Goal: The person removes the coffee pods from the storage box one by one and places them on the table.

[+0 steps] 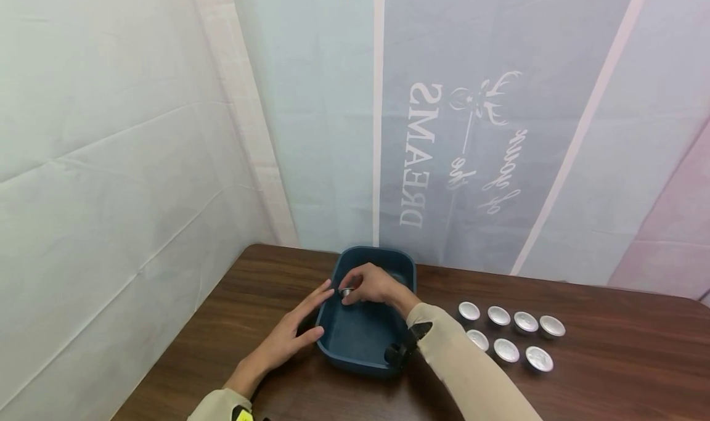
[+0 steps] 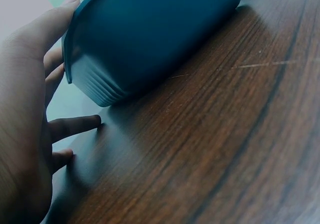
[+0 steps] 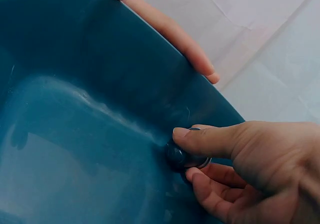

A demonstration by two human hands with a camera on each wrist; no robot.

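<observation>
A deep blue plastic bin [image 1: 363, 362] with rounded corners stands on the dark wooden table. Over its left rim my left hand [image 1: 283, 338] reaches with fairly straight fingers; the thumb and a finger touch the rim, while other fingers spread outside it in the left wrist view. My right hand [image 1: 377, 284] is inside the bin, near the far left wall. Between thumb and fingers it pinches a small coffee capsule [image 3: 177, 155], shiny, with a domed end and a silver rim. Whether the capsule touches the bin is hard to tell.
Several silver-topped capsules [image 1: 506, 350] sit in two rows on the table, right of the bin and beside my right forearm. A printed cloth [image 1: 444, 162] hangs behind the table, and a pale cloth wall [image 1: 111, 131] stands at the left.
</observation>
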